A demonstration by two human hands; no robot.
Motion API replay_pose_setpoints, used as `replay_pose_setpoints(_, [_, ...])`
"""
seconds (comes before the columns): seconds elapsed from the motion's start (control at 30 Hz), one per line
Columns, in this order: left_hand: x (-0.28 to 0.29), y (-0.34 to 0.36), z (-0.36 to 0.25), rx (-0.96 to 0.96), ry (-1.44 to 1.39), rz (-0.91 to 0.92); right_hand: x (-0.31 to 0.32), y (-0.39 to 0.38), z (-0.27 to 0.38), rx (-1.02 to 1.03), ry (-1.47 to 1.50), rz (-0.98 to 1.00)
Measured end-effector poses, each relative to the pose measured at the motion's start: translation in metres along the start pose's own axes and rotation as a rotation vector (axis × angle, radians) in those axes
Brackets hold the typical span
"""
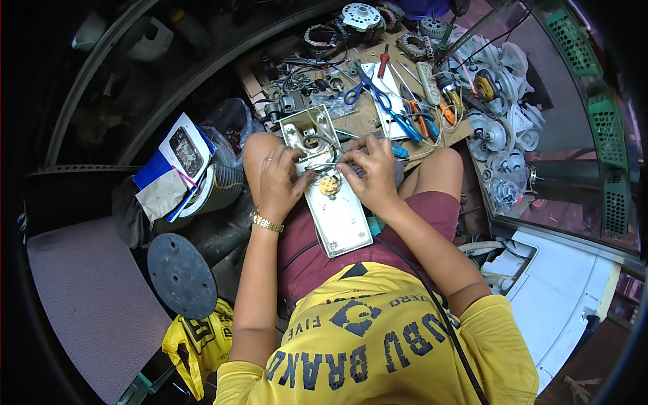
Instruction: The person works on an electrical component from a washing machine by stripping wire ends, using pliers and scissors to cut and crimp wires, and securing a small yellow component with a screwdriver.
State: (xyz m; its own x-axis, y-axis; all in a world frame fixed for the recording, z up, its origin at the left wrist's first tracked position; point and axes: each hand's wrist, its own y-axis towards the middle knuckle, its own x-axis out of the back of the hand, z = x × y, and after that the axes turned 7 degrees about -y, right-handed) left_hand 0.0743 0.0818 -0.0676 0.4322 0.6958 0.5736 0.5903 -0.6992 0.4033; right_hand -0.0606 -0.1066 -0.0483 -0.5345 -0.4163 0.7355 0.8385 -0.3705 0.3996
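Note:
On my lap lies a long white plastic housing cover, with a round yellow-brown part near its upper end. Beyond it sits a second white housing piece with dark and light wires inside. My left hand is closed at the left of the junction, its thumb and fingertips pinching a thin wire. From the other side my right hand pinches at the thin wire too. The exact tips of both grips are small and partly hidden by the fingers.
A wooden workbench ahead carries blue scissors, a red-handled screwdriver, pliers and copper coils. White plastic fan parts pile up at right. A round black plate stands left, near a yellow bag.

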Motion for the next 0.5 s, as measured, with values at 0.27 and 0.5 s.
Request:
replay_pose_setpoints(0.27, [-0.020, -0.004, -0.017, 0.010, 0.166, -0.091, 0.003, 0.032, 0.000, -0.015, -0.161, 0.188])
replay_pose_setpoints(0.5, [-0.023, -0.009, -0.013, -0.005, 0.172, -0.105, -0.003, 0.040, 0.007, 0.008, -0.291, 0.376])
